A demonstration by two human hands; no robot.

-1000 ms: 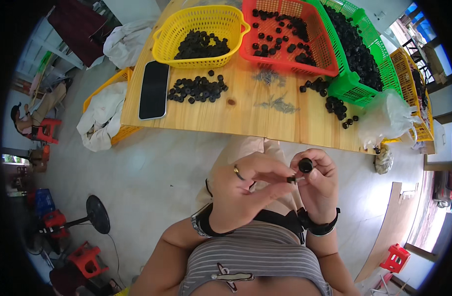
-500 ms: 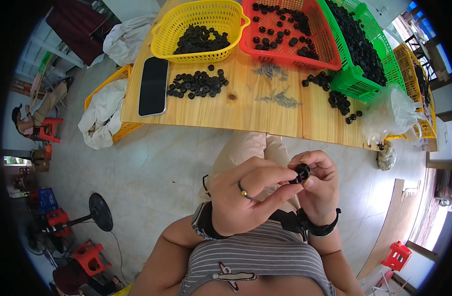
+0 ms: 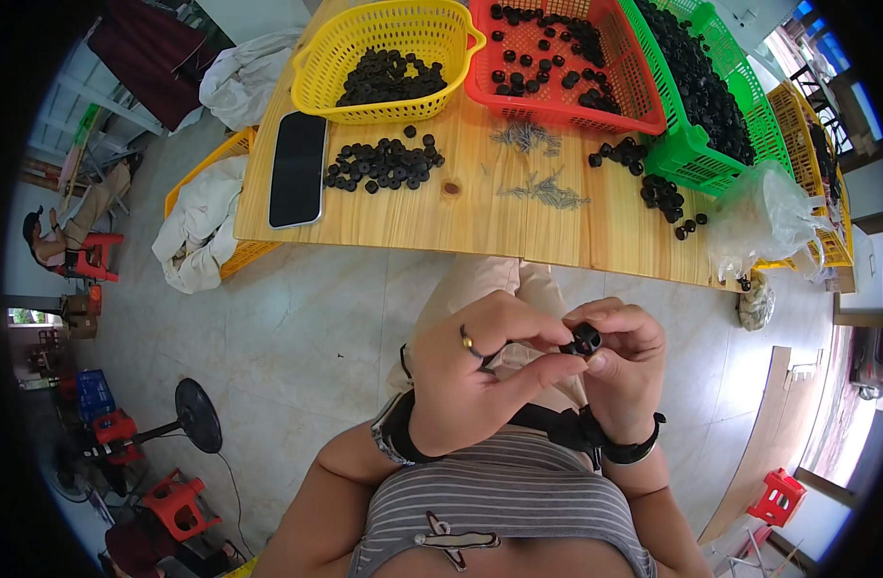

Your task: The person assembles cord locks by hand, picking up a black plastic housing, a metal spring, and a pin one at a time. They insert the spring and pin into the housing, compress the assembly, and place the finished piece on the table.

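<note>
Above my lap, my left hand (image 3: 485, 371) and my right hand (image 3: 626, 361) meet at a small round black plastic part (image 3: 586, 338). Right thumb and fingers pinch it from the right side. My left thumb and forefinger are closed at its left side on a smaller black piece, mostly hidden by the fingertips. Beyond them on the wooden table (image 3: 441, 222) lie a patch of black discs with center holes (image 3: 384, 166), small piles of thin metal pins (image 3: 549, 190), and loose round black parts (image 3: 663, 196).
A yellow basket (image 3: 389, 108) of black discs, a red basket (image 3: 571, 116) and a green crate (image 3: 697, 166) of round black parts line the table's far side. A phone (image 3: 298, 169) lies at left, a clear plastic bag (image 3: 764, 217) at right. A fan (image 3: 199, 414) stands on the floor.
The round black part has turned slightly between my fingers, and my left fingers have shifted a little around it. Both hands stay in nearly the same place.
</note>
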